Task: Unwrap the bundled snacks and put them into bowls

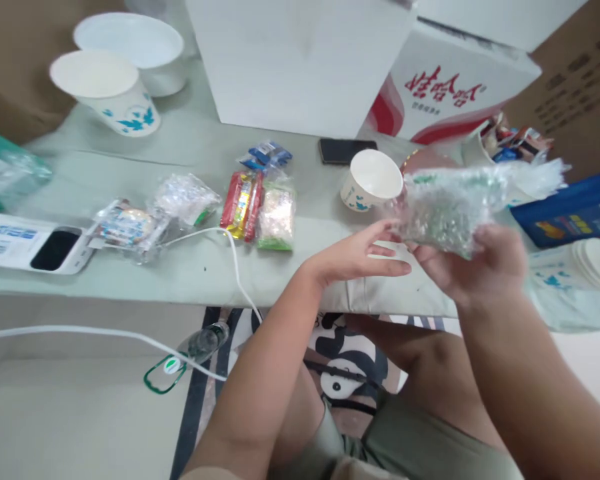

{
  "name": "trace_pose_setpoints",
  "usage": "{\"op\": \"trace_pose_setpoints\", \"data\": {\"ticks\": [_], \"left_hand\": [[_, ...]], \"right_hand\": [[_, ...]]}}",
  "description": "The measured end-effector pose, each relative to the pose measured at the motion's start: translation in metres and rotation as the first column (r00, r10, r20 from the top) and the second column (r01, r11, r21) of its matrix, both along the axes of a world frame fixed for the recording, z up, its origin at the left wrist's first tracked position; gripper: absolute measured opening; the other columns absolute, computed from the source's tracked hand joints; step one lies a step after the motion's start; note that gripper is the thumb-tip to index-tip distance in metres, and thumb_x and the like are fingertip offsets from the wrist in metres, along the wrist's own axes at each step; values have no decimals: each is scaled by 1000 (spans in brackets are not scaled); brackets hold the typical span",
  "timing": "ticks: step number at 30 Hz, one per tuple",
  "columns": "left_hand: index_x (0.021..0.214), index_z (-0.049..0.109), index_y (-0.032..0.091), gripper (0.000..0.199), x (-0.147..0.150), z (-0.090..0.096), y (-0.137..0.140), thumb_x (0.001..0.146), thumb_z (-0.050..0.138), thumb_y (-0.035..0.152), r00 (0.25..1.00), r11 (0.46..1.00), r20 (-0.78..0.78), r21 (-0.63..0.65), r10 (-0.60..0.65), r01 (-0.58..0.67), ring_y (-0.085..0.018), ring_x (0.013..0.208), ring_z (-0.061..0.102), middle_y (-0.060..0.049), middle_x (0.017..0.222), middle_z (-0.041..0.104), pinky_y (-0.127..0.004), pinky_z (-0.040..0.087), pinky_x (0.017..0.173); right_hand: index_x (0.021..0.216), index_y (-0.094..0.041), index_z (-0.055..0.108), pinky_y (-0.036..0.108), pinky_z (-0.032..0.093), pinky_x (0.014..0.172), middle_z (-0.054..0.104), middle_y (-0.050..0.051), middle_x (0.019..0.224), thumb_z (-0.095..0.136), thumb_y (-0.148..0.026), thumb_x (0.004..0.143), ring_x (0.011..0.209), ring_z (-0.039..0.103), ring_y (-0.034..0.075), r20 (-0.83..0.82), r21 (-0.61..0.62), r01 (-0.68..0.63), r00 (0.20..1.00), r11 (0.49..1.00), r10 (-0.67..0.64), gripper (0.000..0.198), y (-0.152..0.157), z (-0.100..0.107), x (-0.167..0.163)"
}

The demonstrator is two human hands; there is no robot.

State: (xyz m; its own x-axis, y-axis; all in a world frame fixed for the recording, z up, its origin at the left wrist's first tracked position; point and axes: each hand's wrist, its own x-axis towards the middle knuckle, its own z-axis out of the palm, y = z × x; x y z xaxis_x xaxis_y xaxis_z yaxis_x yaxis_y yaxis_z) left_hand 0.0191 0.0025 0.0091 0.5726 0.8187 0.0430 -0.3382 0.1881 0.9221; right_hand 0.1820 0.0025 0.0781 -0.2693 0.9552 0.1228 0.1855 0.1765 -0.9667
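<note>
My right hand [485, 257] is closed on a crinkled clear plastic bag [447, 203] with green marks, blurred by motion; I cannot make out its contents. Just left of the bag, my left hand [367, 253] has its fingers stretched and apart; whether a fingertip touches the bag's edge I cannot tell. A white paper cup [373, 179] with blue print stands upright beyond my left hand. Wrapped snacks lie left of it: a pale packet with green ends [277, 217], red and yellow packets [241, 207] and blue packets [266, 156].
A dark phone [347, 151] lies before a white box [305, 67]. More wrapped snacks [130, 227] and a white device [35, 247] are at left, with a paper cup [107, 93] behind. Stacked cups [575, 267] lie right. A white cable [235, 267] hangs over the table edge.
</note>
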Motion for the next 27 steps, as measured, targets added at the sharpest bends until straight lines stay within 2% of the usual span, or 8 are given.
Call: {"op": "trace_pose_setpoints", "data": {"ticks": [2, 5, 8, 10, 14, 18, 22, 27], "left_hand": [[132, 56, 23, 72, 10, 0, -5, 68, 87, 33, 986, 993, 118, 0, -119, 120, -31, 124, 62, -14, 134, 63, -45, 52, 102], [128, 56, 21, 65, 27, -2, -11, 71, 85, 35, 992, 996, 96, -17, -84, 86, -31, 122, 63, -13, 128, 66, -44, 51, 101], [118, 57, 19, 58, 38, -7, -12, 68, 85, 32, 996, 998, -74, -17, 58, -60, -26, 109, 65, -9, 114, 69, -41, 50, 98], [113, 56, 20, 56, 41, -11, -10, 67, 85, 30, 970, 987, -187, -13, 154, -160, -23, 103, 65, -6, 108, 68, -38, 49, 96], [118, 51, 24, 64, 41, -16, -6, 63, 84, 27, 917, 951, -272, -27, 290, -309, -18, 99, 63, -2, 109, 63, -32, 50, 91], [120, 48, 28, 63, 41, -14, -5, 65, 79, 25, 897, 927, -300, -86, 325, -365, -13, 84, 61, 1, 100, 60, -25, 50, 74], [113, 47, 28, 49, 43, -13, -4, 71, 74, 26, 880, 900, -320, -145, 351, -411, -11, 75, 60, 2, 94, 60, -22, 48, 63], [108, 44, 27, 45, 53, -21, 1, 74, 75, 26, 862, 897, -311, -60, 400, -437, -11, 71, 61, 3, 85, 62, -24, 53, 67]], "right_hand": [[114, -31, 64, 46, 60, 78, 72, 7, 111, 55, -63, 84, 102, 71, 30, -92, -106, 77, 992, 991, -87, 44, -30, -26, 20], [110, -29, 64, 43, 61, 81, 73, 5, 105, 63, -54, 84, 96, 71, 26, -106, -144, 223, 965, 964, -239, 36, -58, -56, 43], [113, -27, 63, 43, 60, 89, 73, 6, 108, 67, -43, 85, 100, 70, 23, 107, -4, 401, 911, 916, -398, 32, -68, -70, 73], [111, -25, 64, 46, 58, 93, 73, 8, 110, 66, -38, 85, 104, 70, 26, 312, 161, 484, 802, 860, -510, 29, -66, -74, 99], [119, -20, 64, 55, 50, 105, 70, 16, 123, 61, -31, 82, 118, 65, 34, 626, 410, 383, 542, 828, -561, 38, -43, -89, 145], [112, -16, 68, 57, 46, 107, 69, 19, 129, 54, -32, 87, 123, 62, 38, 773, 344, 267, 463, 900, -433, 33, -26, -104, 155], [100, -21, 66, 47, 53, 87, 75, 15, 112, 53, -37, 90, 100, 69, 33, 724, 300, 359, 518, 884, -456, 23, -49, -101, 137], [111, -22, 61, 29, 44, 53, 72, 2, 71, 50, -50, 97, 48, 54, 15, 398, 7, 438, 823, 899, -404, 33, -76, -83, 106]]}}
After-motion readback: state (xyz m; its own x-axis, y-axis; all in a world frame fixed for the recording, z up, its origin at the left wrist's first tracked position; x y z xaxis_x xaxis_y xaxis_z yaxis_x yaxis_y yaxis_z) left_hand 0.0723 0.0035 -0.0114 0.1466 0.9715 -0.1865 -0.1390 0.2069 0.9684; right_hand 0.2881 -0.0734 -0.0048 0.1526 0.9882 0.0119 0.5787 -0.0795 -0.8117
